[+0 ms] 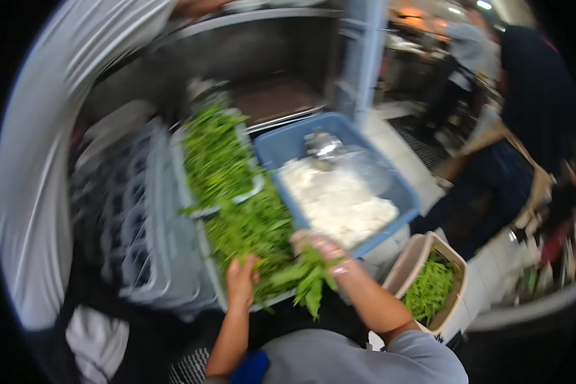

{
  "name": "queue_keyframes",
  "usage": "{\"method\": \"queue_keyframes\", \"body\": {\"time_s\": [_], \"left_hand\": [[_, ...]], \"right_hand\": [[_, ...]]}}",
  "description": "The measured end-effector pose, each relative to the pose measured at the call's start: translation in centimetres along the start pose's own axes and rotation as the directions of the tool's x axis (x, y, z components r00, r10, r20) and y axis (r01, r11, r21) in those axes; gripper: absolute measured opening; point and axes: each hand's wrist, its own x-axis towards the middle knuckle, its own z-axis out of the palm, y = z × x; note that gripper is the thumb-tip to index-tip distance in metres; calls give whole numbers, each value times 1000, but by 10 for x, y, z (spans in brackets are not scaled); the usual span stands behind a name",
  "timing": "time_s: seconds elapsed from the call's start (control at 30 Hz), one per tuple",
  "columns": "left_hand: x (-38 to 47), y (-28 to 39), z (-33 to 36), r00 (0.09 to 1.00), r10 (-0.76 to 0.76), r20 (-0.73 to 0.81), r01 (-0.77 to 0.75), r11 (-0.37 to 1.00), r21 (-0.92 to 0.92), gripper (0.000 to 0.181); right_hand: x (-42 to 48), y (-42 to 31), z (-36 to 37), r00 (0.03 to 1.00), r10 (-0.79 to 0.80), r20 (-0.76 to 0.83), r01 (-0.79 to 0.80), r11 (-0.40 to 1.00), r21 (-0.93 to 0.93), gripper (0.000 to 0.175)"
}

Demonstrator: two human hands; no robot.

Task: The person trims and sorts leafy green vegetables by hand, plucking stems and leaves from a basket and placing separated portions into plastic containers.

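Note:
Leafy greens point(252, 225) fill a light plastic crate point(206, 259) in front of me. A smaller container point(176, 163) with more greens point(216, 158) rests over its far part. My left hand point(242, 281) is bare at the near left of the crate, fingers curled on some greens. My right hand point(320, 247), in a clear plastic glove, holds a bunch of leafy stems point(312, 283) at the crate's near right corner. Beyond it, a blue plastic tub point(389, 168) holds a white crumbly food, perhaps cooked rice point(336, 206), with a shiny metal bowl point(324, 146) and a clear plastic bag or film point(369, 168).
A cream bin point(453, 307) with greens stands on the tiled floor at right. Stacked grey plastic crates point(144, 216) stand left. A white cloth point(98, 341) lies lower left, and a white curtain-like sheet point(38, 192) hangs at far left. Other people point(537, 91) are at upper right.

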Motion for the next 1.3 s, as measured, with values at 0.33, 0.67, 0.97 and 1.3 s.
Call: {"method": "queue_keyframes", "body": {"time_s": [0.33, 0.67, 0.97, 1.3], "left_hand": [[-24, -43, -33, 996, -87, -5, 87, 993, 85, 15], [-24, -60, -48, 995, -68, 79, 48, 972, 232, 22], [-34, -43, -67, 980, -197, 39, 170, 916, 363, 18], [-32, -48, -69, 984, -169, 49, 140, 922, 362, 22]], "right_hand": [[106, -134, 73, 962, -261, 84, 271, 950, -157, 30], [325, -171, 189, 814, -348, 464, 257, -501, -826, 40], [385, -45, 151, 905, -118, 409, 230, -674, -702, 61], [373, -94, 166, 834, -166, 526, 444, -362, -820, 75]]}}
